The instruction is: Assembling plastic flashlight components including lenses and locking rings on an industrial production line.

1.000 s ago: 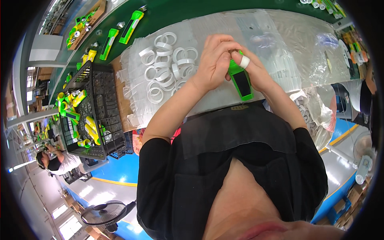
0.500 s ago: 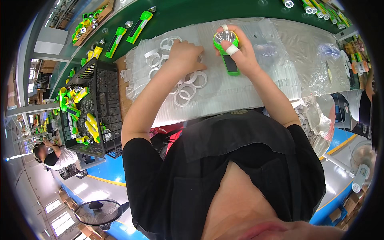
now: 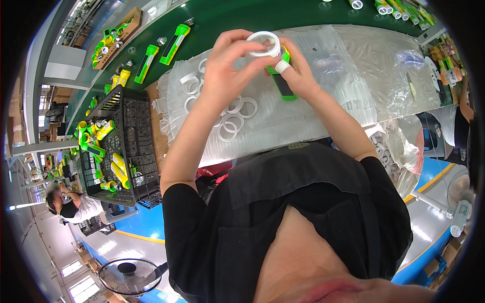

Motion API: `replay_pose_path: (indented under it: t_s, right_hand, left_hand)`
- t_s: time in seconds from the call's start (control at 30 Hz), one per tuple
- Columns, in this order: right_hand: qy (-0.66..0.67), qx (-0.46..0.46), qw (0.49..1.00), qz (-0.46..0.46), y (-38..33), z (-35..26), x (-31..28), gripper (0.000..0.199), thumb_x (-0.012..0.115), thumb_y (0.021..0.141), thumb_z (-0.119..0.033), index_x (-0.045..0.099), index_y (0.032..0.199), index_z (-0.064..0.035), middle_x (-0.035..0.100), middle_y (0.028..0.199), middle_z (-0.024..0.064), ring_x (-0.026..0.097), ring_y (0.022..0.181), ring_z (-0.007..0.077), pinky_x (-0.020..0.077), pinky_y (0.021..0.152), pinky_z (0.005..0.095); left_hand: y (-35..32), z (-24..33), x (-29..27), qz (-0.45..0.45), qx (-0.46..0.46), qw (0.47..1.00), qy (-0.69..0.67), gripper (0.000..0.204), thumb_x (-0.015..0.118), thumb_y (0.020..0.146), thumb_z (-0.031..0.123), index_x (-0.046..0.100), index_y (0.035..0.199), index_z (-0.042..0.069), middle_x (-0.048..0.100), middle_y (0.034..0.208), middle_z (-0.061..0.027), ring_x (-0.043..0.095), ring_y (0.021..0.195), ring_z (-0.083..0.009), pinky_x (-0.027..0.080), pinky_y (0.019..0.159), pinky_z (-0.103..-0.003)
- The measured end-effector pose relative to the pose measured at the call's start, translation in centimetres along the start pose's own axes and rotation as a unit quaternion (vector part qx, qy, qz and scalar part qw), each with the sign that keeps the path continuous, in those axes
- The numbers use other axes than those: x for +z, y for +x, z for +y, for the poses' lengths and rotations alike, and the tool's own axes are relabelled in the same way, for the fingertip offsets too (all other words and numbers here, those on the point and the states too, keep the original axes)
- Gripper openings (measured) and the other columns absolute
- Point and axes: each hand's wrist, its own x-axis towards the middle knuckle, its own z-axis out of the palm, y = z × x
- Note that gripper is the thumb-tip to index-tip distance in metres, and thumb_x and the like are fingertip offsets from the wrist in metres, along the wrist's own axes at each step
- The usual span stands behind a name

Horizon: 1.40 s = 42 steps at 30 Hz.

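Note:
My left hand [image 3: 230,63] pinches a white plastic ring [image 3: 275,50] between thumb and fingers, tilted at the head end of a flashlight. The green and yellow flashlight [image 3: 283,87] is gripped in my right hand [image 3: 299,76], its dark panel facing up and its handle pointing toward me. White tape wraps the right thumb. The ring and my fingers hide most of the flashlight's head, so I cannot tell whether the two touch. Several loose white rings [image 3: 233,122] lie on the plastic-covered work surface [image 3: 293,123], below and left of my left hand.
A black crate [image 3: 137,136] holding several flashlights stands on the left. Two green flashlights [image 3: 175,44] lie on the green belt [image 3: 227,17] beyond. More flashlights [image 3: 399,11] line the far right. A cardboard box [image 3: 121,38] sits far left. A person [image 3: 73,202] sits at left; fans stand behind.
My left hand has risen from the loose rings and moved right, bringing one white ring to the flashlight's head. The right hand keeps its hold on the flashlight.

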Motion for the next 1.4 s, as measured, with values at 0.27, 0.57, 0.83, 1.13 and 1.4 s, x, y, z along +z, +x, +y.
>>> replay_pose_path:
  t_s: [0.27, 0.57, 0.83, 1.13, 1.4]
  right_hand:
    - [-0.054, -0.017, 0.998, -0.026, 0.1, -0.1, -1.7, 0.056, 0.048, 0.099, -0.040, 0.038, 0.142, -0.0068, 0.054, 0.126, 0.0101, 0.051, 0.116, 0.0198, 0.0415, 0.099, 0.0344]
    - [-0.415, -0.074, 0.888, -0.184, 2.7, -8.3, -7.1, 0.046, 0.078, 0.079, -0.023, 0.062, 0.118, -0.0024, 0.064, 0.111, 0.0098, 0.064, 0.098, 0.0210, 0.0505, 0.087, 0.0340]
    - [-0.523, -0.037, 0.770, -0.364, 5.1, -13.3, -5.0, 0.037, 0.072, 0.079, -0.013, 0.059, 0.112, -0.0008, 0.056, 0.094, 0.0080, 0.054, 0.082, 0.0196, 0.0457, 0.072, 0.0349]
    - [-0.542, 0.035, 0.707, -0.453, 7.0, -15.3, -4.5, 0.026, 0.070, 0.074, -0.015, 0.061, 0.092, 0.0012, 0.063, 0.082, 0.0178, 0.063, 0.077, 0.0324, 0.0488, 0.068, 0.0393]
    - [-0.658, 0.130, 0.715, -0.199, 4.2, -12.9, -4.2, 0.055, 0.072, 0.073, -0.048, 0.062, 0.090, 0.0038, 0.065, 0.079, 0.0235, 0.065, 0.076, 0.0374, 0.0502, 0.064, 0.0422]
  left_hand:
    - [0.1, 0.6, 0.4, -0.060, 0.011, 0.995, 0.074, 0.030, 0.081, 0.074, 0.024, 0.075, 0.101, 0.013, 0.057, 0.109, -0.0086, 0.057, 0.096, -0.0227, 0.049, 0.076, -0.034]
    - [1.0, 1.6, 2.5, -0.099, -0.012, 0.994, 0.033, 0.035, 0.082, 0.073, 0.014, 0.070, 0.107, 0.011, 0.059, 0.115, -0.0082, 0.062, 0.098, -0.0231, 0.052, 0.081, -0.033]
    - [0.8, 1.5, 4.7, -0.106, -0.020, 0.994, 0.026, 0.037, 0.081, 0.074, 0.015, 0.059, 0.103, 0.010, 0.067, 0.105, -0.0051, 0.064, 0.095, -0.0255, 0.052, 0.077, -0.036]
    - [0.8, 1.8, 6.1, -0.090, -0.010, 0.996, -0.022, 0.036, 0.079, 0.075, 0.019, 0.056, 0.102, 0.011, 0.068, 0.095, -0.0057, 0.064, 0.082, -0.0282, 0.051, 0.068, -0.038]
    - [1.0, 1.6, 6.7, -0.092, -0.009, 0.995, 0.022, 0.037, 0.082, 0.073, 0.015, 0.060, 0.102, 0.007, 0.067, 0.091, -0.0054, 0.064, 0.080, -0.0210, 0.052, 0.070, -0.031]
